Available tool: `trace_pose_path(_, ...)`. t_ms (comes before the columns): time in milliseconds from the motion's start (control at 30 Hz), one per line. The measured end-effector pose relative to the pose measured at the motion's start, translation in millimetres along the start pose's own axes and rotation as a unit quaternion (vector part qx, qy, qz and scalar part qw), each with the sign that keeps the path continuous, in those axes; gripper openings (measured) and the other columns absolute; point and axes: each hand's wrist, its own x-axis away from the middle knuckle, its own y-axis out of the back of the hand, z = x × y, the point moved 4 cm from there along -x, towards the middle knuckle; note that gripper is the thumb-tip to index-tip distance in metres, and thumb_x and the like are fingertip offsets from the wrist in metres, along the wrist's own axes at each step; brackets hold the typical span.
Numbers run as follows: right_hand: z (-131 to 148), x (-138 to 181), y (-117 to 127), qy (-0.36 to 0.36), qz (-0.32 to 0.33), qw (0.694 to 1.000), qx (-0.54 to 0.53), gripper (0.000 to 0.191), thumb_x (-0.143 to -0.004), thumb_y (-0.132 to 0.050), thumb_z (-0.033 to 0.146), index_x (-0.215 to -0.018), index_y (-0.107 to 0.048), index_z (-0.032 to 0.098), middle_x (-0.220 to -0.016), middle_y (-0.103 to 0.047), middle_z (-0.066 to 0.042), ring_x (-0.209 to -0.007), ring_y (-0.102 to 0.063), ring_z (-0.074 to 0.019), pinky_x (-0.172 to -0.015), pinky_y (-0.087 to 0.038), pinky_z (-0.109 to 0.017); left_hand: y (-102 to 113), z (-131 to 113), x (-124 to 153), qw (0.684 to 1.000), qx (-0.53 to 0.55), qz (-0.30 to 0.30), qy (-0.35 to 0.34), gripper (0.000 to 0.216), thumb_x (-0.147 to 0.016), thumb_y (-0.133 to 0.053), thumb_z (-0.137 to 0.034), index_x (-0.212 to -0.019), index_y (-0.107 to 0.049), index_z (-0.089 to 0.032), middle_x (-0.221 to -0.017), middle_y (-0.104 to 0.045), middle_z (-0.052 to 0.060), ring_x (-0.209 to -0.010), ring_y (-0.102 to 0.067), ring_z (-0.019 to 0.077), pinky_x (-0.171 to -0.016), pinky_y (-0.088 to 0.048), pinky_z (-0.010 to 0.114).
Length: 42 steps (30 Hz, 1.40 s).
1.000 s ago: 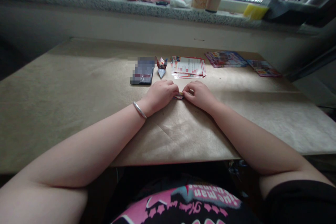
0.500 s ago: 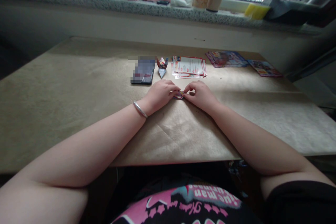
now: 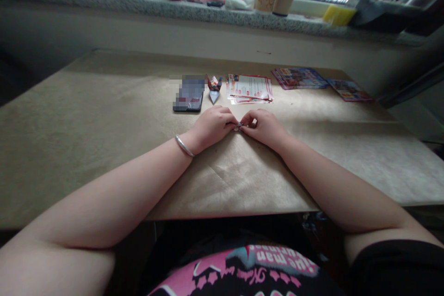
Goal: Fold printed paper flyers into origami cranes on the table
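My left hand [image 3: 212, 126] and my right hand [image 3: 262, 125] meet at the middle of the brown-paper-covered table [image 3: 86, 115]. Both are closed in a pinch on a small folded piece of coloured paper [image 3: 237, 126], of which only a sliver shows between the fingertips. A silver bangle [image 3: 184, 146] sits on my left wrist. Just beyond the hands stands a finished folded paper figure [image 3: 214, 88].
A dark phone [image 3: 188, 94] lies beyond my left hand. A stack of printed leaflets [image 3: 249, 88] lies beside the figure, with more colourful sheets [image 3: 299, 77] [image 3: 349, 90] to the far right. The window sill [image 3: 194, 9] holds cans, a cup and a yellow sponge.
The hands have drawn slightly closer and lifted a little. Less of the folded paper shows between the fingertips than before.
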Motion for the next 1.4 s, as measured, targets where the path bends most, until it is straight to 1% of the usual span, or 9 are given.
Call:
trace_pose_path(133, 6, 0, 1, 0.048, 0.004, 0.996, 0.069, 0.009, -0.08, -0.069, 0.025, -0.072, -0.066, 0.022, -0.077, -0.069, -0.004, -0.082, -0.059, -0.0212, -0.074, -0.044, -0.033, 0, -2, -1, 1.0, -0.008, 0.01, 0.001, 0.016, -0.089, -0.061, -0.02, -0.084, -0.076, -0.018, -0.085, -0.072, 0.005, -0.082, -0.062, 0.0178, -0.078, -0.05, 0.031)
trace_pose_path(267, 10, 0, 1, 0.077, 0.009, 0.991, 0.111, 0.014, -0.083, -0.066, 0.023, -0.069, -0.064, 0.022, -0.081, -0.072, -0.006, -0.087, -0.059, -0.0239, -0.076, -0.044, -0.036, -1, -3, -4, 0.999, -0.031, 0.035, 0.012, 0.018, -0.089, -0.059, -0.019, -0.082, -0.075, -0.016, -0.083, -0.071, 0.006, -0.082, -0.061, 0.0195, -0.077, -0.05, 0.032)
trace_pose_path(467, 1, 0, 1, 0.05, -0.008, 0.997, 0.062, 0.012, -0.083, -0.07, 0.028, -0.073, -0.066, 0.023, -0.077, -0.069, -0.003, -0.086, -0.059, -0.0227, -0.078, -0.045, -0.036, -1, -4, -2, 0.998, -0.041, 0.049, 0.008, 0.017, -0.092, -0.057, -0.022, -0.089, -0.072, -0.016, -0.09, -0.07, 0.007, -0.085, -0.061, 0.0201, -0.08, -0.05, 0.033)
trace_pose_path(567, 0, -1, 1, 0.04, -0.013, 0.999, 0.025, 0.016, -0.079, -0.074, 0.034, -0.079, -0.064, 0.022, -0.083, -0.067, -0.003, -0.08, -0.058, -0.02, -0.075, -0.046, -0.035, 1, -4, 0, 0.999, -0.033, 0.024, 0.009, 0.016, -0.093, -0.054, -0.022, -0.09, -0.07, -0.016, -0.091, -0.069, 0.007, -0.086, -0.06, 0.0193, -0.079, -0.049, 0.032)
trace_pose_path(633, -2, 0, 1, 0.006, -0.022, 1.0, -0.018, 0.024, -0.075, -0.077, 0.036, -0.083, -0.059, 0.022, -0.085, -0.066, -0.002, -0.073, -0.057, -0.0171, -0.068, -0.046, -0.032, 4, -4, 0, 0.999, -0.024, -0.005, 0.022, 0.014, -0.092, -0.055, -0.02, -0.09, -0.067, -0.016, -0.091, -0.067, 0.006, -0.084, -0.06, 0.0182, -0.076, -0.049, 0.029)
trace_pose_path(767, -1, 1, 2, -0.038, -0.068, 0.993, -0.089, 0.03, -0.076, -0.076, 0.042, -0.086, -0.055, 0.023, -0.081, -0.065, 0.0, -0.07, -0.058, -0.0158, -0.063, -0.046, -0.03, 11, -4, 0, 0.997, -0.004, -0.055, 0.05, 0.006, -0.088, -0.058, -0.019, -0.086, -0.062, -0.016, -0.09, -0.065, 0.005, -0.077, -0.059, 0.0154, -0.068, -0.046, 0.026)
trace_pose_path(967, 12, 4, 6, 0.032, -0.125, 0.989, -0.078, 0.012, -0.084, -0.068, 0.032, -0.081, -0.061, 0.024, -0.082, -0.068, -0.002, -0.08, -0.06, -0.0182, -0.074, -0.048, -0.033, 13, -9, 1, 0.995, 0.027, -0.091, 0.033, 0.006, -0.091, -0.056, -0.018, -0.093, -0.06, -0.017, -0.095, -0.066, 0.005, -0.086, -0.062, 0.0157, -0.076, -0.05, 0.027)
trace_pose_path(1167, 17, 6, 15, 0.079, -0.169, 0.982, -0.033, 0.012, -0.089, -0.066, 0.034, -0.08, -0.066, 0.025, -0.086, -0.072, -0.002, -0.09, -0.061, -0.0216, -0.089, -0.047, -0.039, 18, -11, 3, 0.986, 0.065, -0.146, 0.055, 0.015, -0.095, -0.059, -0.029, -0.101, -0.063, -0.017, -0.098, -0.072, 0.005, -0.091, -0.067, 0.0163, -0.085, -0.051, 0.029)
trace_pose_path(1400, 22, 7, 16, 0.112, -0.149, 0.982, 0.019, 0.015, -0.094, -0.06, 0.036, -0.085, -0.069, 0.027, -0.096, -0.074, -0.003, -0.096, -0.062, -0.0233, -0.095, -0.046, -0.043, 21, -12, 2, 0.985, 0.07, -0.148, 0.047, 0.017, -0.095, -0.058, -0.029, -0.101, -0.068, -0.018, -0.1, -0.075, 0.005, -0.096, -0.068, 0.0172, -0.09, -0.052, 0.032)
